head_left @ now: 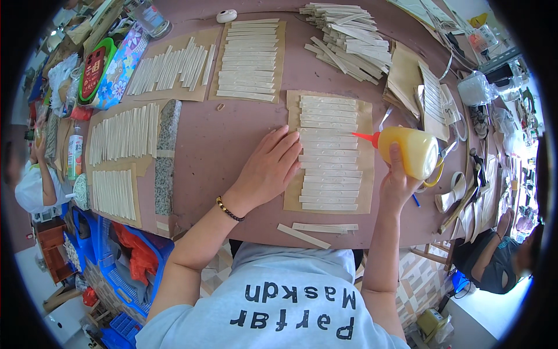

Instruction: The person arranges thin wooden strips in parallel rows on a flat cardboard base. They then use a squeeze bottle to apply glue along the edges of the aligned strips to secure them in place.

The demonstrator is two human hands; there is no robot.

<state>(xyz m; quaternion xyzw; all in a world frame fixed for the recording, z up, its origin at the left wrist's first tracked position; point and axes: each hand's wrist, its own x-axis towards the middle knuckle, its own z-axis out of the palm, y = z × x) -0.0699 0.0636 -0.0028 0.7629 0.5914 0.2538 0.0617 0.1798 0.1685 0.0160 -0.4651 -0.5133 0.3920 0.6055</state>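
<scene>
My right hand [401,174] is wrapped round a squeeze bottle [414,150] of yellowish liquid, which looks like glue. The bottle is tilted on its side, its red nozzle pointing left over the right ends of several pale flat strips [329,157]. These strips lie in a close column on a brown paper sheet [366,192]. My left hand [270,160] lies flat with fingers stretched out, fingertips at the left ends of the strips. A few loose strips [305,235] rest at the table's near edge.
More sheets with rows of strips [250,58] lie to the left and behind. A pile of loose strips [349,38] sits at the far right. Yellow-handled scissors [439,171] are beside the bottle. A grey stone slab [167,157] lies left. Other people sit at both sides.
</scene>
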